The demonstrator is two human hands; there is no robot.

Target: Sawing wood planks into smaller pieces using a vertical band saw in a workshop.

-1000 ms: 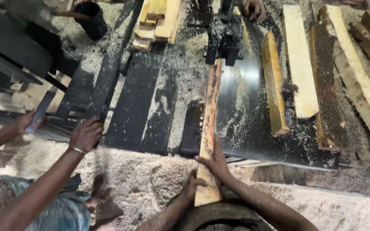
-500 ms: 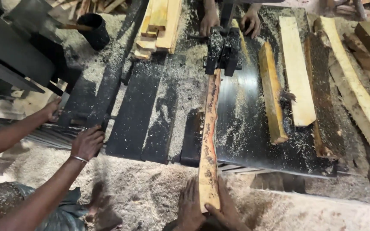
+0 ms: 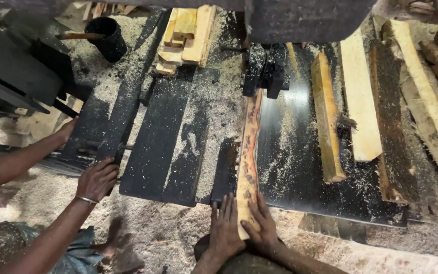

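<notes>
— Where are the person's own hands?

— Both at the near end of the long wood strip (image 3: 248,167). The left hand (image 3: 225,228) lies flat beside its left edge, fingers straight and spread, gripping nothing. The right hand (image 3: 262,227) presses on the strip's right side, fingers (image 3: 253,229) laid over the end rather than curled around it, as far as this angle shows.

— And the strip itself?

— It lies lengthwise on the dark worktop (image 3: 300,167), its far end right at the black blade guide (image 3: 265,68). Sawdust covers the plate to its left.

— Anyone else?

— A co-worker at left: one hand (image 3: 97,178) grips the edge of a dark metal slab, the other hand (image 3: 67,131) rests farther back.

— What else is around?

— Cut planks (image 3: 359,96) lie to the right, a stack of pale offcuts (image 3: 186,35) sits beyond, and a black cup (image 3: 108,38) stands near the top left.
</notes>
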